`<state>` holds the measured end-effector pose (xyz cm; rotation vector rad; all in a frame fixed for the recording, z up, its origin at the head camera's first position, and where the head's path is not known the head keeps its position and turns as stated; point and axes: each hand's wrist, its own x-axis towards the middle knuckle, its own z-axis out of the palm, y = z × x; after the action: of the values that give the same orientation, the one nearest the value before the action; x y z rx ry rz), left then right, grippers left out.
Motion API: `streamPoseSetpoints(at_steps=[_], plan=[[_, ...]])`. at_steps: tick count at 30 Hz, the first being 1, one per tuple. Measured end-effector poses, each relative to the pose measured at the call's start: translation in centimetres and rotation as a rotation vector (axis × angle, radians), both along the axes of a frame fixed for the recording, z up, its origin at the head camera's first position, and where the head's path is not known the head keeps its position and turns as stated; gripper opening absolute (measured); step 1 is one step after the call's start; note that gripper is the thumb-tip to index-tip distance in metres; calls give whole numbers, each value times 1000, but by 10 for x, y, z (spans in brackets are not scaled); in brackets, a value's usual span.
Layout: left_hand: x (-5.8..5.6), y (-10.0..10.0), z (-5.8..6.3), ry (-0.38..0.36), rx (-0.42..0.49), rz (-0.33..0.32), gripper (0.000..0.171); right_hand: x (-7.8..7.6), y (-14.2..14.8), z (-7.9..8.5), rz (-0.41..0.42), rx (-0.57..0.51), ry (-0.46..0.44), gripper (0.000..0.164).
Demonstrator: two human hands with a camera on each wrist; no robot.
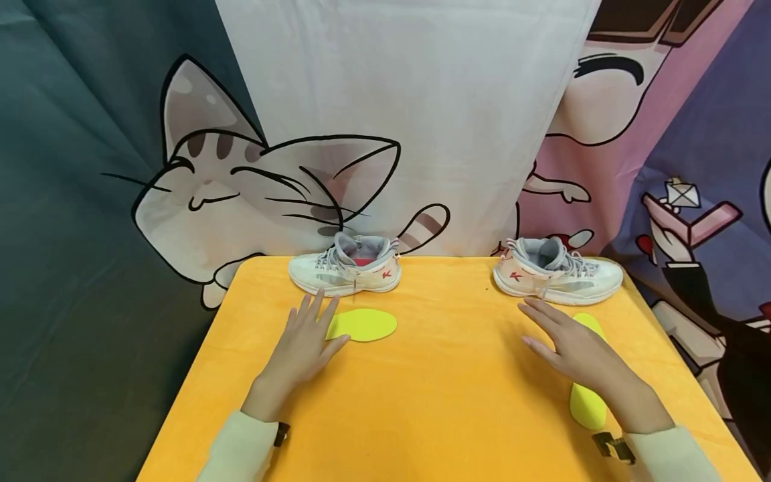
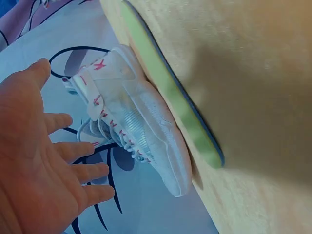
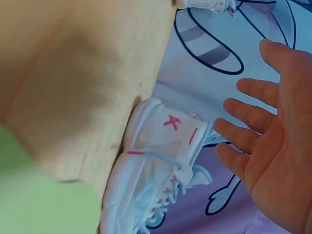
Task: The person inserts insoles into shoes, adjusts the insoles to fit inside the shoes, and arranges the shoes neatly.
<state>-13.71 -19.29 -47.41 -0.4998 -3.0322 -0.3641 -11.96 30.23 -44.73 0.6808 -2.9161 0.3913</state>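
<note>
Insole (lime) [image 1: 364, 325] near left grip [image 1: 303, 343]; second insole [image 1: 587, 407] under right grip [image 1: 572, 348].

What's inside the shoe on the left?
Through the opening of that shoe, a red patch shows; whether it is lining or something loose, I can't tell. The inside of the toe end is covered by the shoe itself.

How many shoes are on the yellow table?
2. The left shoe sits near the far edge of the table, its toe pointing left. The right shoe is near the far right corner, toe pointing right. No others seem hidden.
</note>
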Motion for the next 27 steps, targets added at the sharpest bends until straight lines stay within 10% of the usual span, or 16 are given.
streamPoseSetpoints(at_steps=[27], plan=[[-70, 27, 22, -8, 253, 154, 82, -58, -49, -5, 120, -69, -13, 57]])
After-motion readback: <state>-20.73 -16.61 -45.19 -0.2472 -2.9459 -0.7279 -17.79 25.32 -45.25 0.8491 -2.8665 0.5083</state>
